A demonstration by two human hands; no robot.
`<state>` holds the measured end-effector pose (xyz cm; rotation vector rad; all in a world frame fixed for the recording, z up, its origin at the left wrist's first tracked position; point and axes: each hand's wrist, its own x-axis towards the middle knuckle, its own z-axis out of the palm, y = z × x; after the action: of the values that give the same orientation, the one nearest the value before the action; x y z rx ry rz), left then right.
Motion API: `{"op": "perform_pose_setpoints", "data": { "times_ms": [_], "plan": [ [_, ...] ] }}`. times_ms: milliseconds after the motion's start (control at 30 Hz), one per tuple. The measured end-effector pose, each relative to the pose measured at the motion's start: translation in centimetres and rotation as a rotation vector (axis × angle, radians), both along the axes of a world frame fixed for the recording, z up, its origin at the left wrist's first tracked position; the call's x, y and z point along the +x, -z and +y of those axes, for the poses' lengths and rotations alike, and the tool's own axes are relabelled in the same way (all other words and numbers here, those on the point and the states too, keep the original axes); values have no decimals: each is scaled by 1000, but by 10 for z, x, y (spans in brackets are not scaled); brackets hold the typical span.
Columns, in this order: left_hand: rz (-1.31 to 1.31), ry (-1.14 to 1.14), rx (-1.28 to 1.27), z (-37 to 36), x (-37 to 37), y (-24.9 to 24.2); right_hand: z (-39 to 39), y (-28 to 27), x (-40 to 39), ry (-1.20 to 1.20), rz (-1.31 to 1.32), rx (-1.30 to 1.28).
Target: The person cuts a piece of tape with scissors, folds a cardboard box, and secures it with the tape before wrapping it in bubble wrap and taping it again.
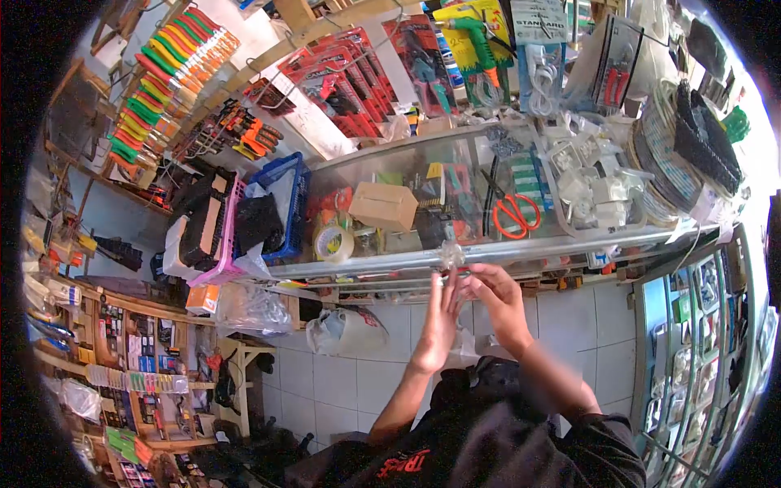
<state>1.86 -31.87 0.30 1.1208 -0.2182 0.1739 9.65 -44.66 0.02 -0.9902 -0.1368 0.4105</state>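
Both hands meet just in front of the glass counter's metal edge. My left hand (437, 329) is raised with its fingers close together, pinching at a small clear plastic packet (450, 254). From the right, my right hand (502, 309) has its thumb and fingertips closed on the same spot. A bit of red shows between the fingertips, but what is inside the packet is too small to make out. Beyond the hands on the glass lie orange-handled scissors (516, 216), a brown cardboard box (383, 206) and a roll of tape (333, 243).
On the glass counter (455, 146), a clear tray (561, 213) of white fittings and coiled cable (663, 154) stand right; blue (286, 244) and pink (220, 272) baskets stand left. Tools hang above. Shelves (146, 370) line the left, a glass cabinet (651, 305) the right.
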Motion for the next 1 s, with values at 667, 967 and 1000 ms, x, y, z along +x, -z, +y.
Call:
{"op": "perform_pose_setpoints", "data": {
  "times_ms": [667, 967, 1000],
  "plan": [
    [-99, -84, 850, 41, -13, -10, 23, -41, -21, -15, 151, 126],
    [-76, -146, 1021, 66, -14, -14, 50, -39, -17, 45, 175, 180],
    [-82, -155, 1057, 69, -14, -13, 52, -38, -17, 53, 157, 176]
  ]
}}
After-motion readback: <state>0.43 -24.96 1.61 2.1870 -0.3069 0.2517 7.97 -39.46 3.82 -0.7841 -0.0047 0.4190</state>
